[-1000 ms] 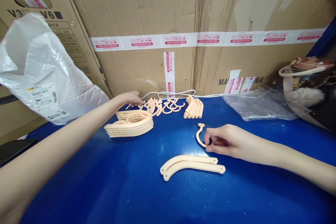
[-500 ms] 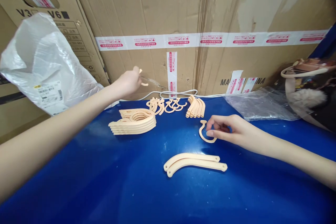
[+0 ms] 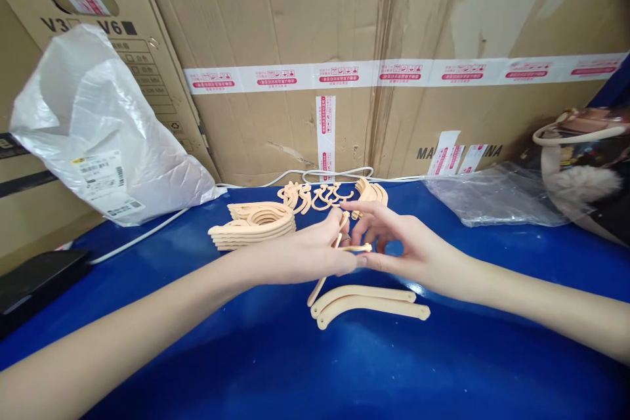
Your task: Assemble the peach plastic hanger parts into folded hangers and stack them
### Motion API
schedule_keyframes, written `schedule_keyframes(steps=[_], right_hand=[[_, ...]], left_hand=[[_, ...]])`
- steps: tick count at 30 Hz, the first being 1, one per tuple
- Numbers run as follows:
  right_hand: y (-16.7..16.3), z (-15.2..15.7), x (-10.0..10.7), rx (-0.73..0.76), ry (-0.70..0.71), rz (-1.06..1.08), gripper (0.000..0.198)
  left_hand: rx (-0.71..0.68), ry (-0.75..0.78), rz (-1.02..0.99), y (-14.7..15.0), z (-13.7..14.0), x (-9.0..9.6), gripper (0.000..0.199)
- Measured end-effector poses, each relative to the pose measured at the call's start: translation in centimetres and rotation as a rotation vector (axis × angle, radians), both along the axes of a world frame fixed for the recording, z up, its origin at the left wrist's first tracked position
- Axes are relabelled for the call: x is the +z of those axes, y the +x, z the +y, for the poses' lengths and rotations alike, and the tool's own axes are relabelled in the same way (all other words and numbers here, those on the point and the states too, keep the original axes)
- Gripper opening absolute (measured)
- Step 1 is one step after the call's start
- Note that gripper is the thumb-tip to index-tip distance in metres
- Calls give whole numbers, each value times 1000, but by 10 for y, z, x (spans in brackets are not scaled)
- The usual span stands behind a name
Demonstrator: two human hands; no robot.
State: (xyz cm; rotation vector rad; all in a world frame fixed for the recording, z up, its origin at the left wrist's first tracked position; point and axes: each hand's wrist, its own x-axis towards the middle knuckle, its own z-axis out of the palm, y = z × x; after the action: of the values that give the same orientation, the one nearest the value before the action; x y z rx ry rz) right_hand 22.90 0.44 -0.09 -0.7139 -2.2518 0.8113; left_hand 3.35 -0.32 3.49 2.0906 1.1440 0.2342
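Observation:
Both of my hands meet above the middle of the blue table. My left hand (image 3: 315,252) is closed around slim beige plastic hanger parts (image 3: 317,291), one of which sticks out below it. My right hand (image 3: 394,236) curls in from the right, its thumb and fingers pinching at a beige hook piece (image 3: 357,248) between the hands. How the pieces fit together is hidden by my fingers. Just below lie two curved hanger arms (image 3: 374,310) side by side. Left of my hands is a stack of folded beige hangers (image 3: 256,230).
Behind my hands lie several loose hooks (image 3: 327,195) and a bunch of hanger arms (image 3: 371,191). A white plastic bag (image 3: 98,118) and a black device (image 3: 39,282) are at left. Clear plastic (image 3: 492,193) lies at right. Cardboard boxes (image 3: 275,26) stand behind a white cable (image 3: 285,175).
My left hand has come down and right from near the boxes, carrying beige pieces. My right hand has moved left with the hook to meet it.

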Motion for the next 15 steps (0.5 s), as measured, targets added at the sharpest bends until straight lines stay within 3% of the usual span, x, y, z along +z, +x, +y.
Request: schedule_keyframes(steps=[3, 5, 9, 13, 15], right_hand=[[1, 1, -3, -40, 27, -19, 44], [1, 1, -4, -86, 79, -30, 33], [5, 3, -5, -169, 207, -25, 18], [12, 6, -8, -250, 229, -61, 17], [15, 9, -9, -285, 244, -95, 16]], left_hand=[[13, -114, -40, -1, 3, -5, 46], [15, -141, -121, 0, 5, -11, 43], [16, -96, -204, -1, 5, -25, 29], [65, 5, -166, -9, -2, -34, 15], [82, 88, -166, -13, -7, -36, 19]])
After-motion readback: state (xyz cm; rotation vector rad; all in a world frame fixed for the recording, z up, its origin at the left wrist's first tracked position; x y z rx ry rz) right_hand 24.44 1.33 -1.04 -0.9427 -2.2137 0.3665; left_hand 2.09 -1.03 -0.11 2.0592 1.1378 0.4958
